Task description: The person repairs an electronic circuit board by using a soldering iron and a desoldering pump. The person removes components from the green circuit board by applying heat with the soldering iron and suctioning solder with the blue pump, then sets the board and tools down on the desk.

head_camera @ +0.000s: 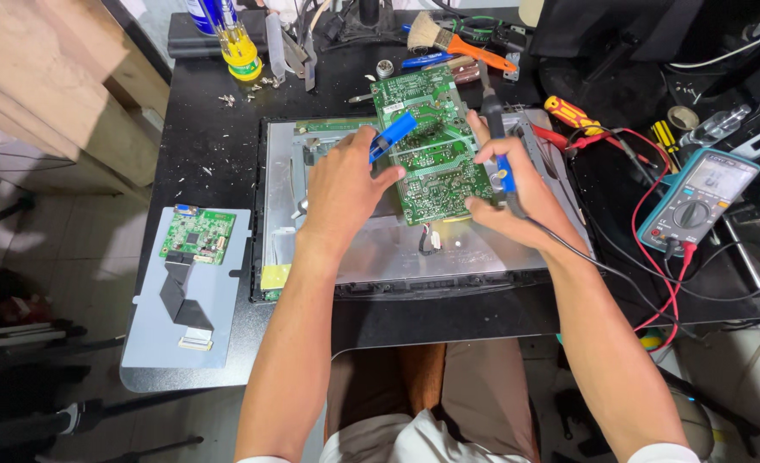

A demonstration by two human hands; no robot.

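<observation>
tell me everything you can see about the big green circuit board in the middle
The green circuit board is a rectangle lying solder side up, covered in pale traces and shiny solder dots. It sits tilted over the grey metal back of a flat panel. The left hand steadies its left edge while holding a blue tool; the right hand holds its right edge with a soldering iron.

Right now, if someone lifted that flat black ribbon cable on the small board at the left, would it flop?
Probably. The ribbon cable already lies in a bent zigzag, so it looks thin and limp. It seems joined to the small green board, so lifting it may drag that light board along.
</observation>
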